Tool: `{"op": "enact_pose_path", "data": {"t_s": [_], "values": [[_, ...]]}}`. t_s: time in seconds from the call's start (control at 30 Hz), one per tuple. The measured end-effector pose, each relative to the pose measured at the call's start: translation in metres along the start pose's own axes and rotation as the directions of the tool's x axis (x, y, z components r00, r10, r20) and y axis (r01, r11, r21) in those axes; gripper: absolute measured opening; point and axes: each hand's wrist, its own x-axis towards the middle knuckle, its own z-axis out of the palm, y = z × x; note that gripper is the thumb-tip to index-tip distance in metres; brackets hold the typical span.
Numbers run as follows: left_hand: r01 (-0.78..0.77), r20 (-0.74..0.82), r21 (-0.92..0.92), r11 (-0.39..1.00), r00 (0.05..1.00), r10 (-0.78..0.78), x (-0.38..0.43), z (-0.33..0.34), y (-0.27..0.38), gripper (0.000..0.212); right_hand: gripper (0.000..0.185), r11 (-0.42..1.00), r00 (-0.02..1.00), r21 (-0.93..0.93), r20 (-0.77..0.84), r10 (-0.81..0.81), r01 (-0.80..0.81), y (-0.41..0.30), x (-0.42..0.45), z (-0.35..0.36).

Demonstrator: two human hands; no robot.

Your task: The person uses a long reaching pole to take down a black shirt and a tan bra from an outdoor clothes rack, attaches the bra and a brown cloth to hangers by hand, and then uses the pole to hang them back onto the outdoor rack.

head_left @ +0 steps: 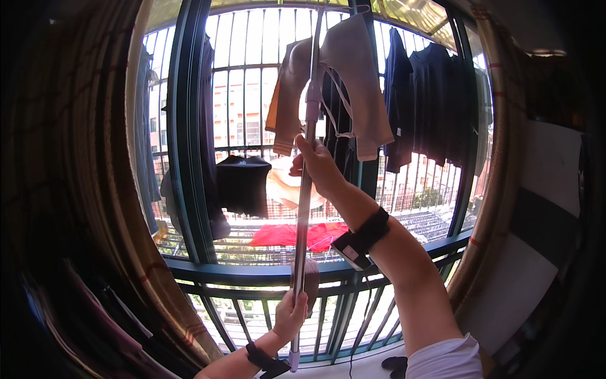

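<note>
A telescopic metal pole [303,218] with pale plastic fittings stands nearly upright before me. My left hand [289,315] grips it near its lower end. Higher up, just below the joint collar, my right hand [318,166] is around the same pole; the thumb points up along it. At the pole's top is a wire hanger [350,8] carrying a pale beige garment [352,61] with straps hanging inside it. Whether the hanger rests on the pole's hook or on a rail, I cannot tell. Both forearms wear black straps with small devices.
Green window frames [191,142] and a railing [265,275] cross the view. Beyond them hang a black garment [244,184] and dark clothes [433,99]; a red cloth [279,235] lies on the outer rack. Curtains [502,142] flank the window, with dark garments at lower left.
</note>
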Motion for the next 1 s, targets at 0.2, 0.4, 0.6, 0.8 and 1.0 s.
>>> {"op": "enact_pose_path", "data": {"t_s": [0.2, 0.4, 0.6, 0.8, 1.0], "values": [[-0.004, 0.004, -0.106, 0.994, 1.0, 0.004, 0.076, -0.01, 0.025, 0.03, 0.051, 0.982, 0.969, 0.004, 0.161, 0.188, -0.191, 0.021, -0.004, 0.011], [-0.025, 0.074, -0.181, 0.983, 0.996, 0.039, 0.145, -0.029, 0.044, 0.034, 0.033, 0.978, 0.994, -0.184, -0.055, 0.091, -0.099, 0.047, 0.016, 0.029], [-0.052, 0.096, -0.236, 0.97, 0.992, 0.076, 0.2, -0.058, 0.056, 0.029, 0.028, 0.948, 0.992, -0.309, -0.119, 0.044, -0.079, 0.057, 0.082, 0.049], [0.005, 0.125, -0.279, 0.96, 0.992, 0.031, 0.245, -0.091, 0.07, 0.035, 0.028, 0.924, 0.992, -0.383, -0.117, -0.045, -0.003, 0.076, 0.143, 0.064], [0.022, 0.124, -0.3, 0.954, 0.992, 0.016, 0.272, -0.113, 0.088, 0.035, 0.026, 0.912, 0.992, -0.409, -0.108, -0.061, 0.011, 0.073, 0.176, 0.085]]}}
